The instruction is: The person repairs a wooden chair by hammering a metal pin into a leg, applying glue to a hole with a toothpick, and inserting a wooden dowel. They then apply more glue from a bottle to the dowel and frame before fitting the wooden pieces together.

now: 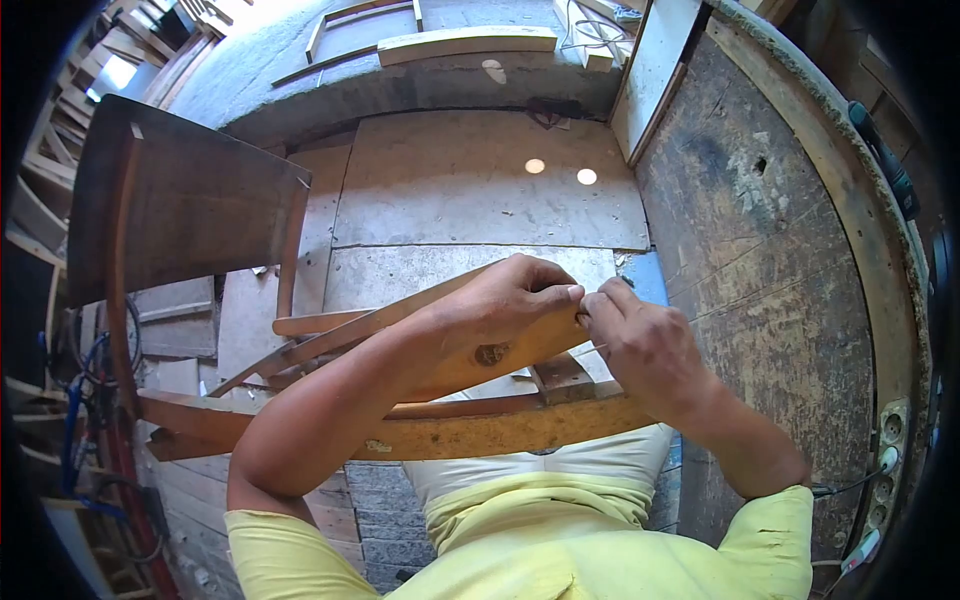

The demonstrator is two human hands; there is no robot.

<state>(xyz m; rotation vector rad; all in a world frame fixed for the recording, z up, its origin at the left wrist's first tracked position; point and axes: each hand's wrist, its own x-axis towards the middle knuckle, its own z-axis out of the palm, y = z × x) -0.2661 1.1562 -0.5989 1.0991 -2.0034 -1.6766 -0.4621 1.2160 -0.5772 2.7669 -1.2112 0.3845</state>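
A wooden chair frame lies across my lap, its curved rail (pixel 480 432) nearest my body and a dark back panel (pixel 200 190) standing up at the left. My left hand (pixel 525 285) is curled over the upper end of a wide wooden board (pixel 530 345) with a dark knot, its thumb pointing right. At that same end my right hand (pixel 645 335) is closed in a pinch, fingertips meeting the left thumb. Whatever is between the right fingertips is hidden. A wooden corner block (pixel 560 378) sits between the board and the rail.
At the right stands a worn wooden panel (pixel 760 270), with power sockets (pixel 888 460) and plugged cables along its edge. Ahead, a concrete ledge (pixel 430 90) carries a wooden beam (pixel 467 45). A blue cable (pixel 75 450) hangs at the left, near stacked timber.
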